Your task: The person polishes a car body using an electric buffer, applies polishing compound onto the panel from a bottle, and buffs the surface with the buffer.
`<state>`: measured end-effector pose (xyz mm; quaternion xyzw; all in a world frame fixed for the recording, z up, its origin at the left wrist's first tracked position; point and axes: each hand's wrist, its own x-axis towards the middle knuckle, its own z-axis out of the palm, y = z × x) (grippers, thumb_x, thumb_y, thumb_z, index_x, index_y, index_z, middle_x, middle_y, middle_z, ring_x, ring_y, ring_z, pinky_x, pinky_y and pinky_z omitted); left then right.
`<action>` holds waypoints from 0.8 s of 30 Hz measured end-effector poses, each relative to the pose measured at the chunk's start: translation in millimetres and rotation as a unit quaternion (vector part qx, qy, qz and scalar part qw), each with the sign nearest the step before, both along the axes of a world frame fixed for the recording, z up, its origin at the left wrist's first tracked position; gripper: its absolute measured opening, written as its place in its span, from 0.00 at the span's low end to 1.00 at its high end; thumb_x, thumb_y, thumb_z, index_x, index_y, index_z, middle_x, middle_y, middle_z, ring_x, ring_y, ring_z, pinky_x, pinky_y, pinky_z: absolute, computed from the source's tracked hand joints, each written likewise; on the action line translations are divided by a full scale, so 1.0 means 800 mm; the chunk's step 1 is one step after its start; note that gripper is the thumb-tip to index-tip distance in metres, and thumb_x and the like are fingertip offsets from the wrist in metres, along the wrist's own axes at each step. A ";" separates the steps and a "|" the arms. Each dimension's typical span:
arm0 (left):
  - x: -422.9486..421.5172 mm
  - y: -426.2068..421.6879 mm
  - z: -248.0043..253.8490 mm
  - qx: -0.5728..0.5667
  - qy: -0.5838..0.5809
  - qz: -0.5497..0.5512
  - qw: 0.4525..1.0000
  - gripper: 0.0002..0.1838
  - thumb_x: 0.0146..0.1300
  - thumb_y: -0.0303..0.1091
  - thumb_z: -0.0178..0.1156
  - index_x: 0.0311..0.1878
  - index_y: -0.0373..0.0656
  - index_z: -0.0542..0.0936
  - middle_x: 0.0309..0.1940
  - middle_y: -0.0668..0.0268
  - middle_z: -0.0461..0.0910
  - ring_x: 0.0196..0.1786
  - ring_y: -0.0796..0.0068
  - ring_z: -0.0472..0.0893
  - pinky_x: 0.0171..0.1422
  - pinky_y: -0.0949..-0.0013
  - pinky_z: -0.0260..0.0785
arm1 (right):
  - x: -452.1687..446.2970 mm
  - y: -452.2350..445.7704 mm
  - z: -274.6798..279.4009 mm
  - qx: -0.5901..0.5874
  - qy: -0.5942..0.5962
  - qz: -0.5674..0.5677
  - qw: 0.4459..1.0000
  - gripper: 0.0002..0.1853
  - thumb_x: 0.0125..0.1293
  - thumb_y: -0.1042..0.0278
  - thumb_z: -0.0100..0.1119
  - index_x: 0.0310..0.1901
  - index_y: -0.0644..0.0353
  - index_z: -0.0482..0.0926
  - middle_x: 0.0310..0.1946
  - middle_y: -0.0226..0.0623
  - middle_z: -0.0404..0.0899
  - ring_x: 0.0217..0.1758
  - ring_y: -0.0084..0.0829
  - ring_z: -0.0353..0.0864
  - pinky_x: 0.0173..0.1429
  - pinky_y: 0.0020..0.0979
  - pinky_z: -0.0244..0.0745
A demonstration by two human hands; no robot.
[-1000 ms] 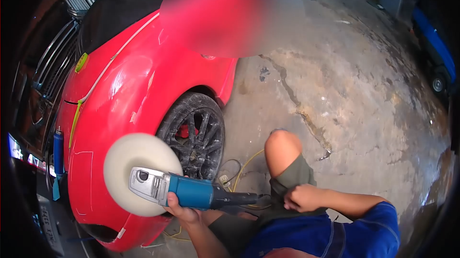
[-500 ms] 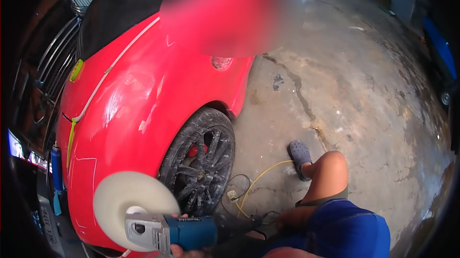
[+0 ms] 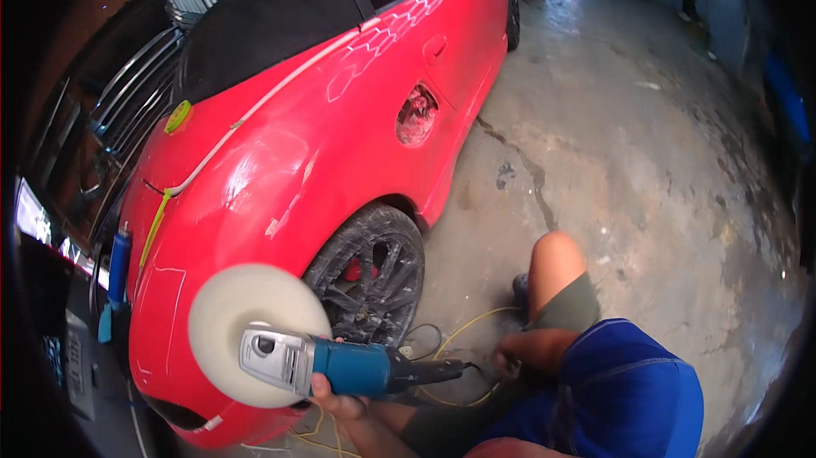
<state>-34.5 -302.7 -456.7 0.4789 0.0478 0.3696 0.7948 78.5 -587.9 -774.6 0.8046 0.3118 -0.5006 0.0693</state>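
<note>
A teal-and-silver electric polisher (image 3: 353,369) with a large round pale pad (image 3: 255,305) is in my left hand (image 3: 336,400), which is closed round its body from below. The pad is in front of the rear corner of a red car (image 3: 246,211); whether it touches the paint I cannot tell. My right hand (image 3: 507,361) is near the black tail end of the polisher and its cord, apart from the handle. Its fingers are curled, and what they hold, if anything, is hidden. The dusty black wheel (image 3: 370,279) is just beyond the pad.
A yellow cord (image 3: 467,322) lies on the cracked concrete floor (image 3: 612,186) beside my bent knee (image 3: 557,267). On the car are a green tape roll (image 3: 178,117) and an uncovered fuel-filler recess (image 3: 417,115). A blue spray can or bottle (image 3: 120,262) stands at the left.
The view has shifted, showing more of the car's side. The polisher and pad appear higher and farther right. My right hand now shows more clearly, and my foot is mostly hidden behind my knee.
</note>
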 end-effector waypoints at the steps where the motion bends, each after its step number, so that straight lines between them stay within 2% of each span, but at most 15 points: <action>1: 0.002 -0.009 0.004 0.023 -0.001 0.032 0.999 0.43 0.71 0.62 0.64 0.74 0.34 0.71 0.60 0.53 0.81 0.58 0.56 0.85 0.61 0.54 0.83 | 0.029 0.005 0.009 0.002 -0.018 0.006 1.000 0.21 0.72 0.49 0.68 0.52 0.59 0.92 0.51 0.44 0.92 0.56 0.44 0.91 0.61 0.43 0.83; 3: 0.008 -0.018 0.010 0.057 -0.013 0.092 0.994 0.39 0.73 0.61 0.63 0.70 0.35 0.74 0.55 0.54 0.84 0.53 0.58 0.87 0.58 0.55 0.83 | 0.091 0.034 0.047 0.089 -0.085 -0.027 0.992 0.22 0.72 0.48 0.68 0.51 0.59 0.92 0.51 0.44 0.92 0.56 0.44 0.91 0.61 0.43 0.83; 4: 0.006 -0.010 0.004 0.036 -0.029 0.070 0.996 0.39 0.72 0.59 0.64 0.72 0.34 0.73 0.56 0.52 0.83 0.54 0.58 0.86 0.59 0.55 0.83 | 0.108 0.048 0.083 0.166 -0.110 -0.070 0.977 0.22 0.72 0.47 0.68 0.51 0.59 0.92 0.50 0.44 0.92 0.56 0.44 0.91 0.61 0.43 0.83; 6: -0.005 0.015 -0.019 -0.005 -0.041 0.019 0.999 0.41 0.69 0.55 0.66 0.74 0.33 0.70 0.58 0.49 0.81 0.55 0.57 0.85 0.61 0.54 0.83 | 0.091 0.067 0.202 0.384 -0.061 -0.173 0.905 0.35 0.80 0.35 0.59 0.70 0.61 0.81 0.67 0.47 0.86 0.70 0.40 0.84 0.68 0.47 0.80; 8: -0.017 0.015 -0.013 -0.019 -0.014 0.002 1.000 0.41 0.72 0.62 0.61 0.74 0.36 0.72 0.58 0.54 0.82 0.56 0.59 0.85 0.61 0.55 0.82 | 0.059 0.094 0.238 0.581 0.098 -0.126 0.798 0.36 0.84 0.35 0.53 0.72 0.62 0.79 0.64 0.48 0.86 0.69 0.39 0.84 0.69 0.44 0.80; 9: -0.024 0.001 0.004 -0.040 -0.007 0.007 0.999 0.41 0.72 0.64 0.60 0.74 0.37 0.72 0.58 0.55 0.82 0.56 0.59 0.85 0.61 0.55 0.82 | 0.031 0.104 0.254 0.615 0.190 -0.134 0.753 0.34 0.84 0.34 0.52 0.70 0.59 0.81 0.60 0.44 0.87 0.61 0.35 0.86 0.65 0.41 0.81; 10: -0.024 -0.010 0.016 -0.065 -0.005 0.013 0.998 0.42 0.73 0.65 0.59 0.74 0.38 0.72 0.58 0.56 0.83 0.56 0.60 0.85 0.61 0.55 0.82 | 0.002 0.108 0.266 0.641 0.276 -0.137 0.703 0.33 0.84 0.33 0.50 0.67 0.57 0.83 0.55 0.39 0.88 0.54 0.31 0.89 0.60 0.38 0.83; 12: -0.024 -0.012 0.022 -0.079 0.005 -0.016 0.997 0.42 0.73 0.67 0.58 0.73 0.39 0.73 0.59 0.58 0.83 0.56 0.60 0.85 0.56 0.54 0.85 | -0.030 0.102 0.284 0.552 0.484 -0.182 0.655 0.30 0.87 0.42 0.51 0.72 0.62 0.76 0.54 0.40 0.87 0.45 0.25 0.89 0.51 0.30 0.86; 15: -0.023 -0.019 0.023 -0.083 0.012 -0.038 0.996 0.40 0.73 0.63 0.60 0.72 0.37 0.73 0.56 0.55 0.84 0.53 0.58 0.86 0.51 0.54 0.86 | -0.048 0.081 0.304 0.572 0.492 -0.134 0.642 0.22 0.83 0.49 0.63 0.62 0.62 0.79 0.42 0.33 0.87 0.29 0.18 0.84 0.34 0.26 0.81; 18: 0.009 -0.027 0.007 -0.048 0.017 -0.026 0.998 0.37 0.72 0.58 0.63 0.70 0.35 0.72 0.51 0.52 0.84 0.47 0.57 0.88 0.47 0.55 0.87 | -0.051 0.069 0.309 0.562 0.321 -0.084 0.758 0.19 0.77 0.58 0.73 0.57 0.62 0.80 0.30 0.27 0.84 0.23 0.17 0.79 0.28 0.26 0.73; 20: 0.035 -0.032 0.008 -0.010 0.018 -0.042 0.999 0.36 0.71 0.54 0.65 0.69 0.34 0.72 0.49 0.50 0.84 0.44 0.57 0.88 0.46 0.56 0.87 | -0.054 0.050 0.325 0.590 0.301 -0.149 0.734 0.20 0.74 0.59 0.76 0.57 0.62 0.80 0.23 0.26 0.81 0.19 0.18 0.77 0.28 0.26 0.74; 21: 0.044 -0.057 0.034 -0.005 0.016 -0.044 0.999 0.34 0.70 0.49 0.68 0.69 0.34 0.72 0.48 0.50 0.84 0.42 0.58 0.88 0.45 0.58 0.86 | -0.051 0.041 0.330 0.604 0.289 -0.179 0.721 0.21 0.72 0.60 0.77 0.58 0.62 0.80 0.19 0.26 0.79 0.18 0.19 0.77 0.28 0.26 0.74; 24: 0.082 -0.061 0.036 0.037 0.038 -0.072 0.996 0.36 0.69 0.47 0.69 0.72 0.34 0.70 0.51 0.52 0.83 0.45 0.60 0.87 0.47 0.59 0.85 | -0.037 0.034 0.312 0.617 0.288 -0.202 0.704 0.21 0.72 0.62 0.77 0.56 0.63 0.80 0.19 0.27 0.80 0.18 0.19 0.77 0.28 0.27 0.72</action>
